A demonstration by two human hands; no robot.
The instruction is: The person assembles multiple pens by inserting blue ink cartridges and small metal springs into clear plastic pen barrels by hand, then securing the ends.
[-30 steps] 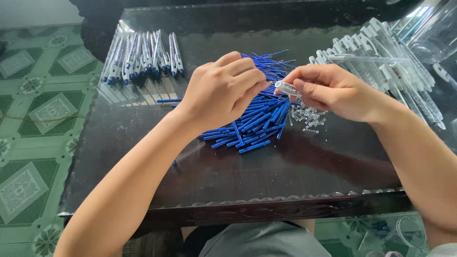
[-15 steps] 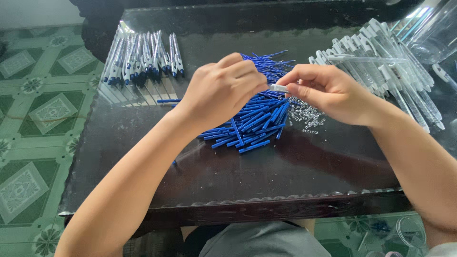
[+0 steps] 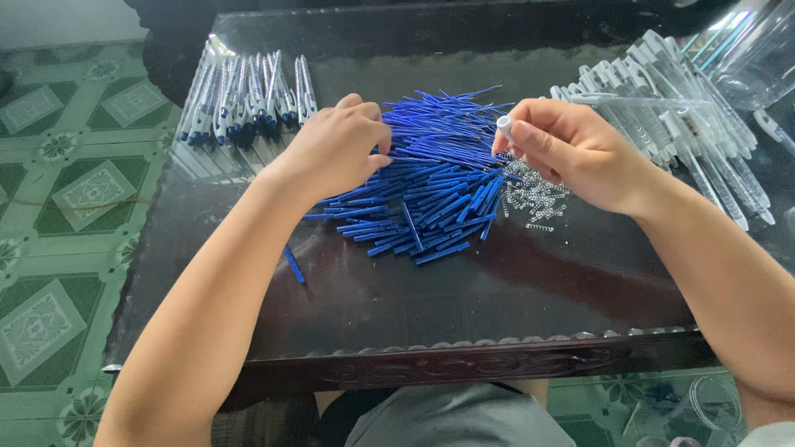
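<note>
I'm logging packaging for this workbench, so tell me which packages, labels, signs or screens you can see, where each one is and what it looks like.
Clear plastic bag: far right corner of the table, see-through and crinkled, coloured streaks showing through it.
No labels, signs or screens in view; the blue pen refills, small springs and clear pen barrels lie loose on the dark table.

You're seeing finished pens [image 3: 248, 103] lying at the far left of the dark glass table [image 3: 464, 306], and green patterned floor tiles [image 3: 58, 248] spreading left of it.
</note>
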